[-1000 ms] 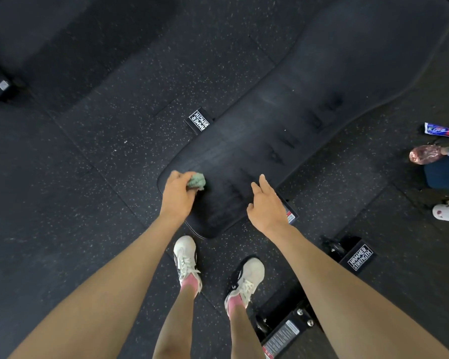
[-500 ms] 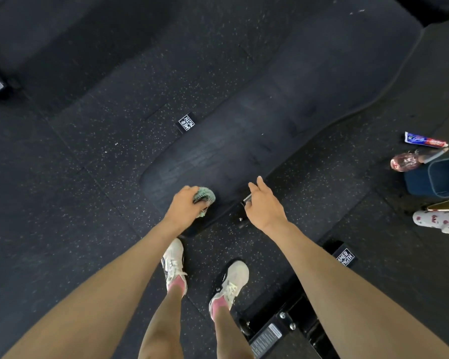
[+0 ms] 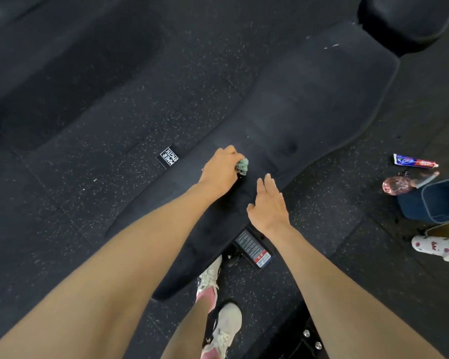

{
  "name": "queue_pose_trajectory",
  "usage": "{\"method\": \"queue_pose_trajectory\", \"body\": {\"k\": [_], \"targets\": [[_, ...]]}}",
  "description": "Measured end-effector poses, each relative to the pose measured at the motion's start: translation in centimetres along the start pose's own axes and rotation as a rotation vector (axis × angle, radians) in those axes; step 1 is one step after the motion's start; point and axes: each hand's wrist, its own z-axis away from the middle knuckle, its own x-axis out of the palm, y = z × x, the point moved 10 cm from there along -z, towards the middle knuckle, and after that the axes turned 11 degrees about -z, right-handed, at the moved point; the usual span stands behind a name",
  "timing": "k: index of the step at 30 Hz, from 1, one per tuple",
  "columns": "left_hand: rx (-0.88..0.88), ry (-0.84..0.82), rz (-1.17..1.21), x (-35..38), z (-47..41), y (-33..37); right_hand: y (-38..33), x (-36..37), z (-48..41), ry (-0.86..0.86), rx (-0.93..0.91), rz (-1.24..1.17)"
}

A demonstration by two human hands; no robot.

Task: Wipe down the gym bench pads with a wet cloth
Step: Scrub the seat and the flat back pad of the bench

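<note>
Farther up the long black bench pad (image 3: 309,104) than a second ago, the left hand (image 3: 219,169) is now placed, near mid-length. The right hand (image 3: 268,203) is held just beside it, fingers straight and relaxed, possibly hovering; contact is unclear. The left fingers are curled round a balled green cloth (image 3: 242,165), which is pressed to the pad surface.
</note>
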Motion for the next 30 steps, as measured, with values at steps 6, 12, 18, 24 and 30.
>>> {"method": "queue_pose_trajectory", "body": {"k": [6, 12, 18, 24, 30], "targets": [[0.053, -0.039, -0.109, 3.4, 1.7, 2.3, 0.4, 0.9, -1.9, -0.005, 0.018, -0.009], [0.333, -0.147, -0.212, 4.1, 5.9, 4.4, 0.9, 0.1, -2.0, -0.106, -0.034, 0.021], [-0.111, 0.055, 0.021, 0.4, -0.4, -1.5, 1.1, -0.1, -1.9, -0.18, -0.034, -0.083], [0.01, -0.015, -0.007, 4.7, 4.3, 2.4, 1.5, 0.3, -1.8, -0.157, -0.016, -0.143], [0.172, -0.197, 0.246, 6.9, 8.3, 3.3, 1.3, -1.0, -1.6, -0.11, 0.015, -0.141]]}}
